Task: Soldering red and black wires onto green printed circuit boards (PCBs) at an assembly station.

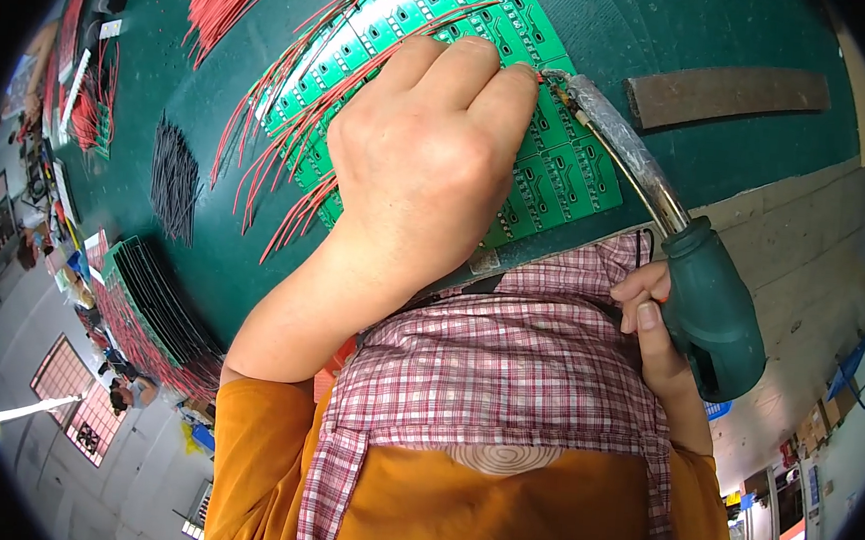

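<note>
A green circuit board panel (564, 184) made of many small boards lies on the dark green table. Thin red wires (304, 176) trail from it to the left. My left hand (426, 154) is closed over the panel, back of the hand up, and its fingertips are mostly hidden. The red end of a wire shows at its index finger. In my right hand (655, 321), at the table's near edge, is a soldering iron (716, 310) with a dark green handle and a thin metal tube along its shaft. Its tip meets the board beside my left fingertips.
A red wire bundle (231, 0) lies at the far left, with a bundle of short black wires (173, 177) nearer. Stacked boards with red wires (165, 296) stand at the left edge. A brown curved strip (730, 97) lies right of the iron.
</note>
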`<action>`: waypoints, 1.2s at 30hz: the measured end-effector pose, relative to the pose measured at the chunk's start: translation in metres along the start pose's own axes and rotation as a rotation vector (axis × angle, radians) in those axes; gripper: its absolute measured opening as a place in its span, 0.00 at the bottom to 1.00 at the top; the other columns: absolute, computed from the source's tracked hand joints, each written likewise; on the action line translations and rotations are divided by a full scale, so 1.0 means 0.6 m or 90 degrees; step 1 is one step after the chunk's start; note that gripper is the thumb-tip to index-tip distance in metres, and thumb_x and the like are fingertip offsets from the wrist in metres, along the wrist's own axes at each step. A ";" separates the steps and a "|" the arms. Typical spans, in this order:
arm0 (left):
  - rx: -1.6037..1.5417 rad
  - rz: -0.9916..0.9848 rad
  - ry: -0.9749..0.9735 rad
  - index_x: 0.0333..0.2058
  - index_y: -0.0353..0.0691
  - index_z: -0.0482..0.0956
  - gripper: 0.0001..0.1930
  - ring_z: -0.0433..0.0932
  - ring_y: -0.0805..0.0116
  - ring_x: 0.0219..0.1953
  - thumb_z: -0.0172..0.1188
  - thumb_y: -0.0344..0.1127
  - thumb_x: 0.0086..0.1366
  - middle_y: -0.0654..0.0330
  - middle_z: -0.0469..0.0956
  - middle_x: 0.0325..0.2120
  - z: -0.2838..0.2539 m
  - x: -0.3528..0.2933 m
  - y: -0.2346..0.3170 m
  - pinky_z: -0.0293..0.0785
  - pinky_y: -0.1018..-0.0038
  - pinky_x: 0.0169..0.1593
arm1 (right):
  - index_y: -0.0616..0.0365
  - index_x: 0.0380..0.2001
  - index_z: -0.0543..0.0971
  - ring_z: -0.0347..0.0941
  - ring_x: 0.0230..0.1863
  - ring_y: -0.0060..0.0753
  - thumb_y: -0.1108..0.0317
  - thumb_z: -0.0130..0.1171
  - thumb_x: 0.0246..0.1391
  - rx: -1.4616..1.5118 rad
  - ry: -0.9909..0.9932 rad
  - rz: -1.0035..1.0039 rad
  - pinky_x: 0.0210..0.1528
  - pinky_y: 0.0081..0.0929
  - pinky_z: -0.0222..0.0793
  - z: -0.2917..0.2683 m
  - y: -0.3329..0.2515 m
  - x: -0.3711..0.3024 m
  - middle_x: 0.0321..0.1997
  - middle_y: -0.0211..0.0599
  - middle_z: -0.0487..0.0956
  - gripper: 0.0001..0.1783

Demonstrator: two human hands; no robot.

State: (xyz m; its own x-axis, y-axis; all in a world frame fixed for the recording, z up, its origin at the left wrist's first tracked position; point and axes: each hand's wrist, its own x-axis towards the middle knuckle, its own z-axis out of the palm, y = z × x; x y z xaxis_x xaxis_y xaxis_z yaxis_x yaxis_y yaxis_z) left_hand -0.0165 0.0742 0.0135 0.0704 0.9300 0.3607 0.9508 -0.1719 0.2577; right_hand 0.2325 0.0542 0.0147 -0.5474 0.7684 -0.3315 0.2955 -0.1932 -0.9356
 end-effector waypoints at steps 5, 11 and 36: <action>0.000 0.007 0.001 0.28 0.42 0.80 0.11 0.72 0.63 0.23 0.60 0.20 0.44 0.61 0.72 0.20 0.003 0.003 -0.001 0.69 0.70 0.26 | 0.61 0.44 0.64 0.64 0.22 0.20 0.67 0.48 0.54 0.059 0.044 0.036 0.30 0.21 0.66 0.008 0.002 -0.011 0.30 0.41 0.74 0.15; 0.021 -0.002 -0.019 0.28 0.42 0.80 0.11 0.73 0.63 0.24 0.60 0.21 0.44 0.62 0.73 0.21 -0.003 0.001 0.002 0.69 0.70 0.27 | 0.61 0.49 0.62 0.65 0.21 0.21 0.67 0.49 0.55 0.079 0.072 -0.008 0.26 0.23 0.66 0.009 -0.003 -0.013 0.31 0.45 0.75 0.19; -0.140 -0.238 0.130 0.27 0.37 0.79 0.08 0.74 0.62 0.24 0.60 0.19 0.47 0.59 0.72 0.20 -0.093 -0.229 -0.056 0.70 0.72 0.27 | 0.63 0.51 0.67 0.67 0.24 0.22 0.73 0.52 0.54 0.039 -0.197 -0.065 0.29 0.21 0.66 0.085 -0.010 0.008 0.34 0.49 0.77 0.20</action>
State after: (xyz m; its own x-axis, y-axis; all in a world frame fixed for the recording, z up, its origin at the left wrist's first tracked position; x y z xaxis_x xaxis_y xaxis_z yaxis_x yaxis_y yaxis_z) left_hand -0.0751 -0.0657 0.0050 -0.3464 0.8623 0.3693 0.8114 0.0778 0.5792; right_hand 0.1884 0.0279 0.0127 -0.7865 0.5655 -0.2482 0.1841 -0.1689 -0.9683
